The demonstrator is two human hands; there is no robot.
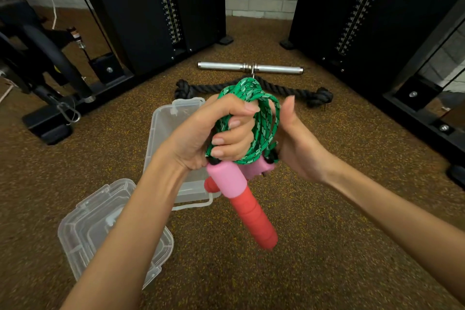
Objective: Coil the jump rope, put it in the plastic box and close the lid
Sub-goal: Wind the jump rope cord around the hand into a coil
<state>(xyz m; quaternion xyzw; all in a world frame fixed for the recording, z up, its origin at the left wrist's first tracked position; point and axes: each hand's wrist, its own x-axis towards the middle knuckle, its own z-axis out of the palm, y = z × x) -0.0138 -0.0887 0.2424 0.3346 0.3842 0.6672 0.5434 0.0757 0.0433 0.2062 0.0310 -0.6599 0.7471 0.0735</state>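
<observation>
The jump rope [264,118] is a green braided cord, bunched into a coil above the floor. My left hand [216,131] is shut around the coil near its handles. One pink and red handle [246,206] hangs down from my fist; a second one sits partly hidden behind it. My right hand [299,143] presses against the coil's right side, thumb up, fingers hidden behind the rope. The clear plastic box [163,128] stands open on the floor under my left hand. Its clear lid [100,224] lies separately at the lower left.
A chrome bar attachment [226,66] and a thick black rope attachment [198,88] lie on the floor beyond the box. Black weight-stack machines [156,12] stand left and right. An exercise machine base [50,123] sits at the far left on the speckled brown floor.
</observation>
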